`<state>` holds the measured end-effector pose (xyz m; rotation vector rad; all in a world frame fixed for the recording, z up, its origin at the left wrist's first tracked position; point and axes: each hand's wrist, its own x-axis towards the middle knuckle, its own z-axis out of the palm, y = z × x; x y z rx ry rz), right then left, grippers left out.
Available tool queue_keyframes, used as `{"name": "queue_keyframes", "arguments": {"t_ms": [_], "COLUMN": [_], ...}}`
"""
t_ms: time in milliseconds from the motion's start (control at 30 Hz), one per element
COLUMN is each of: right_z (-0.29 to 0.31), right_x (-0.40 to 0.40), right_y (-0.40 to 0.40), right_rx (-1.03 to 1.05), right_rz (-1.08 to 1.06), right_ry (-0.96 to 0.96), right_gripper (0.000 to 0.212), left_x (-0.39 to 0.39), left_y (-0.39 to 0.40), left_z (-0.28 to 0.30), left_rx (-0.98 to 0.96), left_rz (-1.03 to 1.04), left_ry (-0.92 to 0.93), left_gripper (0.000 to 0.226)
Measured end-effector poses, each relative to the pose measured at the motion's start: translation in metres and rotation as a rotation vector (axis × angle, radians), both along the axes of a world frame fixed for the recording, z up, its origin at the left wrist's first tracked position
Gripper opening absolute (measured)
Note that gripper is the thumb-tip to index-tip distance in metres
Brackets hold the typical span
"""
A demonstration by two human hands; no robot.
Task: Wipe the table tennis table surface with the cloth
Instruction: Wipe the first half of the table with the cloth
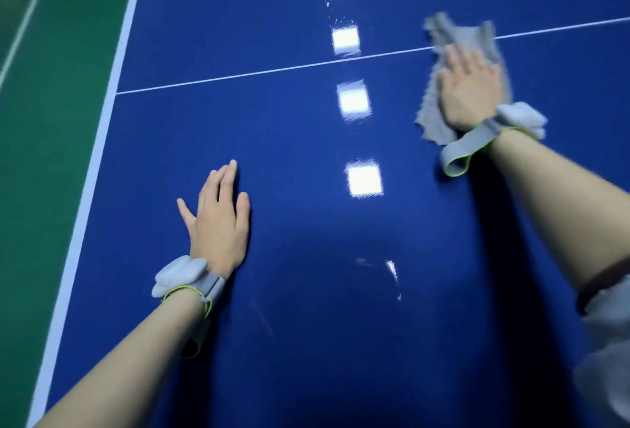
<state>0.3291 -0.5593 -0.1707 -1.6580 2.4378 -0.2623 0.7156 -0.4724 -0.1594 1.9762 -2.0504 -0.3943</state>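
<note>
green floor point(51, 93) with pale lines lies left; square ceiling lights glare in reflection.

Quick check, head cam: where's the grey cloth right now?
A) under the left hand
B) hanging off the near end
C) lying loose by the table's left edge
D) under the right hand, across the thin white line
D: the right hand presses flat on the grey cloth, which lies over the thin white line; the left hand rests on bare blue table.
</note>
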Motion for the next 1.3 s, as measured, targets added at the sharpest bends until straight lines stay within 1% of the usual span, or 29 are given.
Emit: {"name": "queue_keyframes", "arguments": {"t_ms": [67, 133, 300, 367, 467, 533, 567, 667, 733, 800, 900, 933, 1033, 1100, 1200, 1233, 1300], "right_z": [0.0, -0.001, -0.004, -0.003, -0.004, -0.003, -0.003, -0.003, -0.004, -0.005, -0.003, -0.002, 0.0, 0.002, 0.004, 0.005, 0.006], "right_x": [-0.02, -0.026, -0.005, 0.019, 0.073, 0.12, 0.144, 0.209, 0.259, 0.31, 0.375, 0.401, 0.475, 0.495, 0.477, 0.466, 0.443], "right_y": [0.0, 0.0, 0.008, 0.011, 0.009, 0.003, -0.003, -0.028, -0.046, -0.063, -0.079, -0.084, -0.089, -0.083, -0.069, -0.065, -0.058], "right_rx": [-0.01, -0.006, -0.001, -0.001, -0.017, -0.021, -0.031, -0.05, -0.047, -0.051, -0.052, -0.046, -0.017, 0.007, -0.002, 0.0, 0.006], "right_rz": [-0.178, -0.261, -0.342, -0.358, -0.334, -0.294, -0.265, -0.175, -0.123, -0.073, 0.016, 0.074, 0.344, 0.531, 0.717, 0.739, 0.693], "right_ry": [-0.045, -0.047, -0.022, -0.013, -0.015, -0.026, -0.03, -0.039, -0.036, -0.056, -0.06, -0.059, -0.069, -0.062, -0.016, -0.008, -0.013], "right_gripper": [0.051, 0.053, 0.055, 0.055, 0.054, 0.054, 0.054, 0.054, 0.054, 0.053, 0.054, 0.054, 0.054, 0.053, 0.051, 0.051, 0.051], "left_x": [0.001, 0.002, -0.002, 0.0, -0.001, 0.003, 0.007, 0.027, 0.059, 0.102, 0.155, 0.172, 0.207, 0.212, 0.209, 0.208, 0.21], "left_y": [0.0, 0.0, 0.001, 0.0, 0.0, 0.0, -0.002, -0.011, -0.021, -0.03, -0.032, -0.031, -0.032, -0.03, -0.029, -0.029, -0.029], "left_z": [-0.001, -0.002, -0.004, -0.006, -0.006, -0.002, 0.001, 0.014, 0.023, 0.022, 0.015, 0.012, 0.006, 0.002, -0.002, -0.004, -0.004], "left_rx": [-0.013, -0.018, -0.03, -0.043, -0.047, -0.024, -0.004, 0.075, 0.086, 0.064, 0.056, 0.039, -0.009, -0.019, -0.036, -0.039, -0.052], "left_rz": [0.008, 0.002, 0.01, 0.004, -0.013, -0.03, -0.05, -0.196, -0.294, -0.289, -0.184, -0.17, -0.184, -0.188, -0.125, -0.109, -0.097], "left_ry": [-0.008, -0.013, -0.032, -0.037, -0.044, -0.012, 0.01, 0.105, 0.122, 0.079, 0.02, -0.012, -0.1, -0.11, -0.036, -0.012, 0.007], "left_gripper": [0.049, 0.05, 0.052, 0.053, 0.06, 0.064, 0.063, 0.061, 0.063, 0.062, 0.057, 0.056, 0.059, 0.058, 0.058, 0.059, 0.061]}}
